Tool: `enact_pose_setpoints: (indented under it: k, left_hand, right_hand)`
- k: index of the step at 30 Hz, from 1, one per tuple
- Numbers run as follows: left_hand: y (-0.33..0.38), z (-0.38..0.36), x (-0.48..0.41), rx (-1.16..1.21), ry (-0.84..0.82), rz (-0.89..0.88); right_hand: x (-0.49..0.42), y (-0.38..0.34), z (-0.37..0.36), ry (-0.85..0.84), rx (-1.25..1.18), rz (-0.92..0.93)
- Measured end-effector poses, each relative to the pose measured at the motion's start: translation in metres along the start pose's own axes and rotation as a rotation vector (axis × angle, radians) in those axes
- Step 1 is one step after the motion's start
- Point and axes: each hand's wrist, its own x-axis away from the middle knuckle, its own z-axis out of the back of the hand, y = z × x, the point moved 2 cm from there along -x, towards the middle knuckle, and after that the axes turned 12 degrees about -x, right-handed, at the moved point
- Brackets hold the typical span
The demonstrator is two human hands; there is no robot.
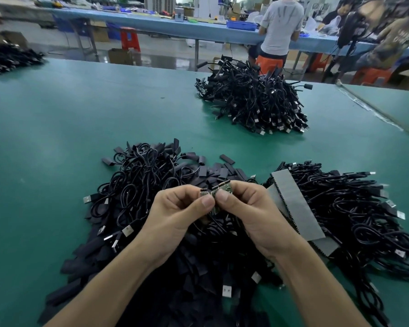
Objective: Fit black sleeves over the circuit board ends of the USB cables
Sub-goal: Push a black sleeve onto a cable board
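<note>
My left hand and my right hand meet above the near pile, each pinching a joined strip of small circuit boards between thumb and fingers. The strip bends slightly where the thumbs meet. Beneath the hands lies a heap of black USB cables mixed with loose flat black sleeves. Cable leads hanging from the boards are hidden behind my hands.
A second bundle of cables lies at the right with grey strips on top. A pile of sleeved cables sits further back on the green table. People sit at a blue bench behind.
</note>
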Motion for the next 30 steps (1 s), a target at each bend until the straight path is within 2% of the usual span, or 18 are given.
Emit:
enact_pose_setpoints:
  k: [2,5,7,9,11,13,15,17,18,20,22,24,30]
  left_hand:
    - [0.0,0.001,-0.001,0.007,0.059,0.01]
    - [0.007,0.008,-0.002,0.05,0.155,-0.016]
    - [0.017,0.016,-0.004,0.097,0.222,-0.072]
    - [0.031,0.024,-0.007,0.082,0.343,-0.152]
    - [0.047,0.031,-0.008,0.008,0.483,-0.247]
    - [0.061,0.037,-0.007,-0.076,0.559,-0.308]
    - [0.069,0.04,-0.006,-0.173,0.528,-0.293]
    - [0.067,0.04,-0.007,-0.344,0.448,-0.226]
    - [0.063,0.039,-0.009,-0.412,0.389,-0.179]
    - [0.048,0.034,-0.012,-0.453,0.218,-0.074]
    - [0.037,0.029,-0.012,-0.525,0.091,-0.028]
    - [0.028,0.026,-0.011,-0.604,0.044,-0.014]
    - [0.013,0.027,-0.011,-0.564,0.121,0.034]
  right_hand:
    - [0.0,-0.005,0.0,0.085,0.152,0.03]
    - [0.003,-0.02,0.013,0.358,0.47,0.12]
    - [0.009,-0.032,0.022,0.556,0.721,0.218]
    - [0.014,-0.041,0.028,0.663,1.036,0.253]
    - [0.016,-0.039,0.029,0.672,1.339,0.147]
    - [0.019,-0.033,0.025,0.691,1.531,0.032]
    - [0.021,-0.03,0.01,0.666,1.574,0.147]
    - [0.016,-0.027,-0.005,0.495,1.554,0.267]
    - [0.014,-0.022,-0.01,0.374,1.547,0.241]
    - [0.009,-0.01,-0.013,0.166,1.551,0.064]
    - [0.006,-0.001,-0.007,0.071,1.58,-0.113]
    - [0.006,0.005,0.0,0.073,1.509,-0.206]
    - [0.002,0.013,0.014,0.134,1.212,-0.194]
